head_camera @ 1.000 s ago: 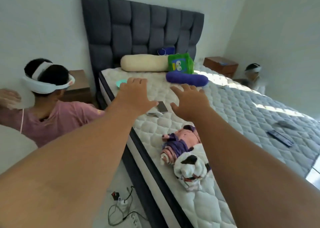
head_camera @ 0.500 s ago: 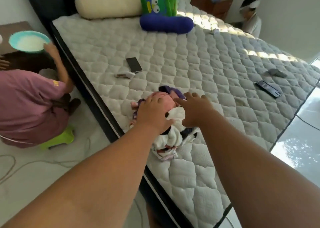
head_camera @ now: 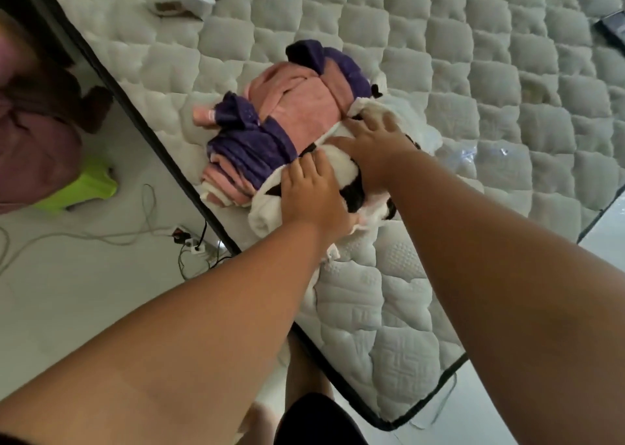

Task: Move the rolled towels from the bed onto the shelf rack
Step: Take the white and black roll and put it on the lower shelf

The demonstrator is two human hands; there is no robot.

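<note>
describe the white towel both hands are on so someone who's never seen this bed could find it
On the quilted mattress, near its left edge, two rolled towels lie side by side. The white towel is the nearer, under both hands; black patches distinguish it from the pink and purple towel.

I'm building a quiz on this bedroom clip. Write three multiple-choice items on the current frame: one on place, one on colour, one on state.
1. Where do the rolled towels lie?
A. on the mattress near its edge
B. on the floor
C. on a shelf

2. What colours is the farther towel roll?
A. green and yellow
B. pink and purple
C. plain grey

3. What are the hands doing?
A. hanging free
B. holding a phone
C. both on the white-and-black towel

Answers:
1 A: mattress underneath.
2 B: pink-and-purple roll.
3 C: left hand and right hand press on the white-and-black towel.
</note>
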